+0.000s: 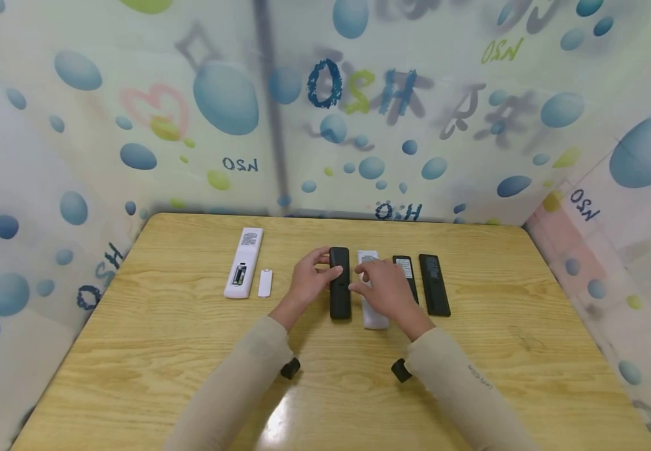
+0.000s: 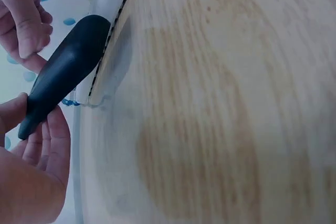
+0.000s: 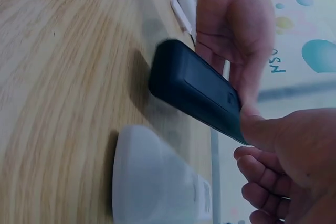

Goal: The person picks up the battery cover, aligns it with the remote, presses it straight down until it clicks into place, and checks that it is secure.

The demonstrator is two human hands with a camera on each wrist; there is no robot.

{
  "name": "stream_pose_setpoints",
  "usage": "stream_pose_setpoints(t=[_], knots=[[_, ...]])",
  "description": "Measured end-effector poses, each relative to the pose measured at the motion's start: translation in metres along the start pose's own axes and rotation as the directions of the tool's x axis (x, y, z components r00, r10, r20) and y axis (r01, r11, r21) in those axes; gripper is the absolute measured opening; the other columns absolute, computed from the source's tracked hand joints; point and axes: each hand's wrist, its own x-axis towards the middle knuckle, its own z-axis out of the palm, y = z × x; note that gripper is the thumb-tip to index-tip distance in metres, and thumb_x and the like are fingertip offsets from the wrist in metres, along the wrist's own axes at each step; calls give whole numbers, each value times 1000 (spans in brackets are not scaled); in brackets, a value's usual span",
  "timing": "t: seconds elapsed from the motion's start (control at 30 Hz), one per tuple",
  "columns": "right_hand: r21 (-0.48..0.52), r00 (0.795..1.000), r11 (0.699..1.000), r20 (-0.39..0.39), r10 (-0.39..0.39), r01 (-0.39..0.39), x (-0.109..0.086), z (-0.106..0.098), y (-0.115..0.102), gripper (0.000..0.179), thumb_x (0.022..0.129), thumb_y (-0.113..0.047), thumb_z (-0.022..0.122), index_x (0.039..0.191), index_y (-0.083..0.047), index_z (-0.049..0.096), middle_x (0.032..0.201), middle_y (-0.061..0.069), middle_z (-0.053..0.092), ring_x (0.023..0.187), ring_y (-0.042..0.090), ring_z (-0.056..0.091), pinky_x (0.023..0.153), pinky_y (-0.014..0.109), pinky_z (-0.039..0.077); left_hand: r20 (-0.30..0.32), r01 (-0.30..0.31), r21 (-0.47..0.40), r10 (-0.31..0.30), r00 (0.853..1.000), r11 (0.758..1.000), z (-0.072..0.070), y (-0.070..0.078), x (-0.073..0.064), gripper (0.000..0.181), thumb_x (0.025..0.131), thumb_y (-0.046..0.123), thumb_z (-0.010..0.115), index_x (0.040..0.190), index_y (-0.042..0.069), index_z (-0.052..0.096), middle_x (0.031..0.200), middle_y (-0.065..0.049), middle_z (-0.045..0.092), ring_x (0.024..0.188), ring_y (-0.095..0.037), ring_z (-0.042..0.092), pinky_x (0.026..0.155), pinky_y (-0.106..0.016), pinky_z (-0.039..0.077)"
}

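In the head view my left hand (image 1: pixel 311 275) grips a black remote control (image 1: pixel 340 300) by its left edge, thumb on top and fingers beneath. The right wrist view shows a recessed panel on its upper side, like a battery cover, and its near end raised off the table. My right hand (image 1: pixel 384 288), fingers loosely bent, has a fingertip right at the remote's right edge. Beneath that hand lies a white remote control (image 1: pixel 375 319), partly hidden. Another black remote with a white label (image 1: pixel 404 268) is partly covered by the same hand.
A further black remote (image 1: pixel 435 287) lies at the right of the row. On the left, a white remote (image 1: pixel 245 260) shows batteries in its uncovered compartment, with a white battery cover (image 1: pixel 265 284) beside it. A patterned curtain (image 1: pixel 314 144) hangs behind the wooden table (image 1: pixel 162 351).
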Motion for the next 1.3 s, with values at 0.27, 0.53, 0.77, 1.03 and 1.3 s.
stream_pose_setpoints(t=[0.27, 0.53, 0.77, 1.03, 1.3], knots=[[-8, 999, 1000, -33, 16, -16, -10, -8, 10, 35, 90, -39, 69, 116, -15, 68, 94, 1, 68, 93, 24, 61, 94, 50, 45, 4, 64, 117, -65, 998, 991, 2, -8, 2, 54, 90, 21, 72, 139, 11, 53, 122, -13, 62, 100, -24, 67, 71, -32, 59], [-47, 999, 999, -28, 24, -25, -12, -5, 15, 36, 90, -42, 68, 116, -17, 69, 91, 0, 66, 91, 23, 58, 89, 47, 45, -20, 69, 277, -66, 998, 958, 5, -13, 2, 56, 88, 26, 73, 138, 8, 54, 117, -12, 65, 90, -21, 66, 62, -26, 56], [-60, 999, 998, -28, 26, -27, -11, -3, 18, 36, 90, -44, 67, 114, -17, 70, 90, 0, 67, 89, 23, 58, 86, 46, 45, -51, 61, 392, -45, 998, 918, 7, -10, 0, 55, 88, 29, 73, 136, 8, 56, 122, -10, 65, 107, -24, 62, 84, -36, 57], [-55, 1000, 998, -16, 25, -25, -13, -4, 17, 36, 90, -43, 67, 114, -16, 70, 91, 0, 66, 90, 23, 57, 87, 46, 44, -69, 58, 489, -28, 997, 870, 7, -6, -1, 54, 87, 31, 73, 134, 7, 58, 121, -11, 66, 110, -27, 61, 96, -43, 50], [-36, 1000, 999, -8, 4, -4, -11, -2, 13, 32, 91, -39, 68, 113, -16, 70, 93, 1, 68, 93, 24, 59, 91, 49, 46, -61, 19, 548, 18, 998, 836, 8, -5, -3, 49, 89, 30, 71, 132, 7, 60, 121, -10, 67, 111, -27, 62, 96, -44, 51]])
